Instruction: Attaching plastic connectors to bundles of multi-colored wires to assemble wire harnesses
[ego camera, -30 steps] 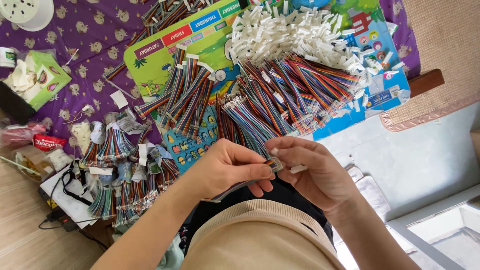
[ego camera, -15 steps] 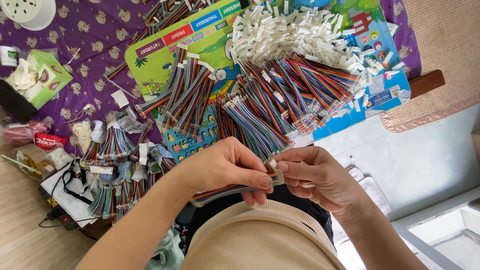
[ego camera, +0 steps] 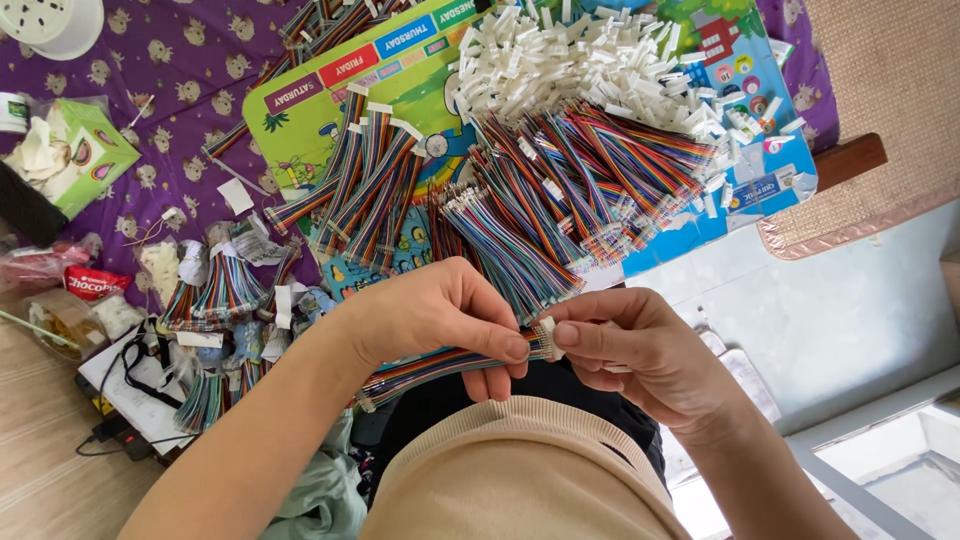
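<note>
Head view: a rainbow ribbon cable [ego camera: 440,365] was pinched in the left hand [ego camera: 430,315], long axis running left-right; its white connector [ego camera: 546,340] end was met by the right hand [ego camera: 640,350], grip narrowed on it.

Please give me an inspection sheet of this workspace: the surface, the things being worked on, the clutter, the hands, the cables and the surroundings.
Surface: purple patterned cloth with a colourful printed board lying on it.
Job's things: flat rainbow ribbon cable with a small white connector at its end, held between both hands.
Clutter: green tissue box, red snack packet, white bowl, paper scraps.
Grippers: left hand pinches the ribbon cable near its end; right hand pinches the connector.
Cables: loose ribbon cable pile, banded bundles, heap of white connectors, black cord.
Surroundings: woven mat, pale floor, wooden floor.
</note>
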